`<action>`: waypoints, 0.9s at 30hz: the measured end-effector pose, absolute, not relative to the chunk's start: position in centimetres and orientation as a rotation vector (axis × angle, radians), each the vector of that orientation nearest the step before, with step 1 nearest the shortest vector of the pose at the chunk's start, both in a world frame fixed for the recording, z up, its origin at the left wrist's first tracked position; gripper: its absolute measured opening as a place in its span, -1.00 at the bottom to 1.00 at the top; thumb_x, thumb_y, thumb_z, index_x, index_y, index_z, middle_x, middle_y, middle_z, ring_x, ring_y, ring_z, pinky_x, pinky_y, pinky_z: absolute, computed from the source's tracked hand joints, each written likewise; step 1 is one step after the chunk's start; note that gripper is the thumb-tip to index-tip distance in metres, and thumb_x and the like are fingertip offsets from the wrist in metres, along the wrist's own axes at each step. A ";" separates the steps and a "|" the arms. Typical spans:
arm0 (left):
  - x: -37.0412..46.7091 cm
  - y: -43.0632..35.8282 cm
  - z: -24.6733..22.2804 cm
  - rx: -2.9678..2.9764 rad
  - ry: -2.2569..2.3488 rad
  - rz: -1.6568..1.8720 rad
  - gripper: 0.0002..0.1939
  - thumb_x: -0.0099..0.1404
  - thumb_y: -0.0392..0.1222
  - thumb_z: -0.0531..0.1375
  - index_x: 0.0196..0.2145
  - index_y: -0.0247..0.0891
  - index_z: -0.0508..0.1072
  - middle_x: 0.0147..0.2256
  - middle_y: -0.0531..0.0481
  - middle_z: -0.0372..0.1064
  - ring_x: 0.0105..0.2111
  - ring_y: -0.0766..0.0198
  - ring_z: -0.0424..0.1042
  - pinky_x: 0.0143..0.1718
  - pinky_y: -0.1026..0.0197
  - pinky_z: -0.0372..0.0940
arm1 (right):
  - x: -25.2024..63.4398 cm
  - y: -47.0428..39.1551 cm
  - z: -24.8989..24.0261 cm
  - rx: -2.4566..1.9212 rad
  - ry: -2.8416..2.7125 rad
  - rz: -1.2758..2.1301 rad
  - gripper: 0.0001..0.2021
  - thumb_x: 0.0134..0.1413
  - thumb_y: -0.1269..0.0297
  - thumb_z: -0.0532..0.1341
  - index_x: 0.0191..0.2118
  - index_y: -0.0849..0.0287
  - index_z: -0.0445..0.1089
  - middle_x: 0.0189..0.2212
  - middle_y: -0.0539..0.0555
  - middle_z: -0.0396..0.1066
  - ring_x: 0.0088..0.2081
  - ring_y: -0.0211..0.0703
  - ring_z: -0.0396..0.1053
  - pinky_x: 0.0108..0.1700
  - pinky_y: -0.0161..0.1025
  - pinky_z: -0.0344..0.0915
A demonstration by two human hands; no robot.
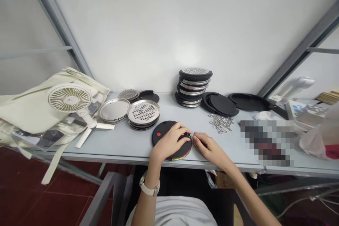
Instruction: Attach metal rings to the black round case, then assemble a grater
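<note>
A round black disc [169, 144] lies flat near the table's front edge, with a red dot on its left side and a thin yellow-red line along its front rim. My left hand [173, 139] bends over the disc from above and grips its right part, fingertips near the right edge. Just beside that edge, my right hand [208, 146] is closed in a pinch. A small shiny bit shows by its fingers, too small to name. Past my right hand lies a heap of small metal clips [221, 123].
Round metal grater plates [143, 112] and plain metal plates [114, 109] are stacked to the left. A tall stack of black and metal discs [193, 86] stands at the back. Black lids [221, 104] lie right of it. A white fan [70, 99] and cream bag [31, 109] occupy the left end.
</note>
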State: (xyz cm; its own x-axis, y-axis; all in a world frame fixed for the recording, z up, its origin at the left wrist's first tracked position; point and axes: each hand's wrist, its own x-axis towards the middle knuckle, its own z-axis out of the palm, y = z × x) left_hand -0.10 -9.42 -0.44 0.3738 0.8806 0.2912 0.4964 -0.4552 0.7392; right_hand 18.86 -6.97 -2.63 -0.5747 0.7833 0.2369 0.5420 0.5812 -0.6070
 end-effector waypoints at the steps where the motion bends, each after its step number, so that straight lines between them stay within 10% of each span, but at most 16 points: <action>1: -0.1 -9.4 -0.4 2.094 1.179 0.924 -0.78 0.31 -0.26 0.05 -0.10 -0.18 0.38 -0.11 -0.01 0.25 -0.13 0.29 0.34 -0.01 0.21 0.22 | 18.9 -7.0 -2.7 -1.058 -2.325 0.661 -0.69 0.32 0.23 -0.11 -0.48 0.13 0.10 -0.55 -0.05 0.20 -0.43 -0.20 0.20 -0.29 -0.24 0.13; 27: -0.1 -9.5 -0.3 2.142 1.179 0.901 -0.76 0.32 -0.27 0.04 -0.07 -0.18 0.37 -0.11 -0.02 0.25 -0.06 0.26 0.29 0.07 0.17 0.17 | 18.6 -7.1 -2.7 -1.046 -2.320 0.603 -0.69 0.31 0.25 -0.09 -0.46 0.13 0.20 -0.54 -0.02 0.28 -0.41 -0.17 0.24 -0.27 -0.22 0.15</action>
